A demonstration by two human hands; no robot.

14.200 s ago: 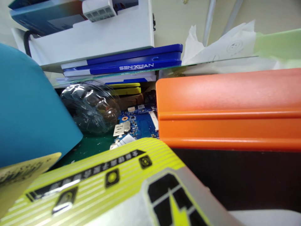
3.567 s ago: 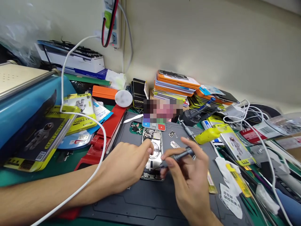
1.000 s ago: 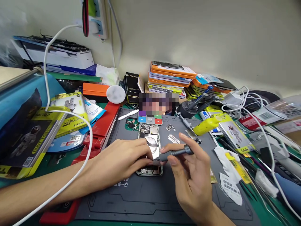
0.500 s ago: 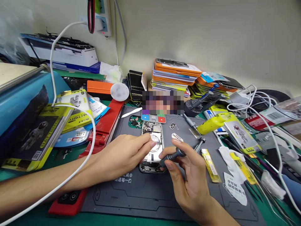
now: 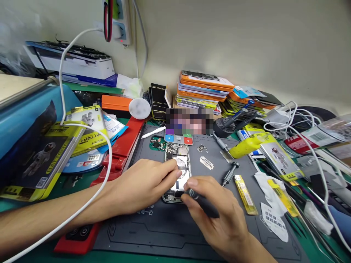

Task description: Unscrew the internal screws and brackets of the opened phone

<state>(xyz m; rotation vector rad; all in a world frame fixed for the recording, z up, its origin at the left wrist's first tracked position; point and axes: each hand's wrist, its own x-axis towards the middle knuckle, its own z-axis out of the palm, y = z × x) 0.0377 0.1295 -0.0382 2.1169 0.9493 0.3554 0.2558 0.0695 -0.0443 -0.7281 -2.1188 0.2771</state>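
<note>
An opened phone lies with its insides showing on a dark grey work mat. My left hand rests on the phone's left edge, fingers curled against it. My right hand is closed round a dark screwdriver, its tip down at the phone's lower end. A second small screwdriver lies on the mat to the right of the phone. Small metal parts lie above it.
A white cable loops over my left forearm. A red tool and battery packs lie left. Stacked phone cases stand behind. A yellow tool, a yellow strip and cables crowd the right.
My right hand has turned and dropped toward the phone's lower end, the screwdriver now pointing down and away. My left hand stays on the phone.
</note>
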